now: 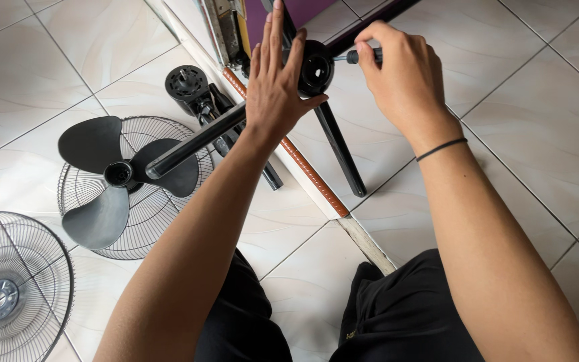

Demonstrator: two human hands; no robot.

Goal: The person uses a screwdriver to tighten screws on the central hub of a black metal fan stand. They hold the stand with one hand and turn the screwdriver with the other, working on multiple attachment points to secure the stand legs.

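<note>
Clamped between right hand fingers, a screwdriver meets the black fan-stand hub held above the tiled floor, left hand spread flat, steadying it; screw-driving seems underway, needing square alignment.

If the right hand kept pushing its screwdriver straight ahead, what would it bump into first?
Probably the black fan stand hub: the right hand aims its screwdriver left at it, while the left hand steadies it.
</note>
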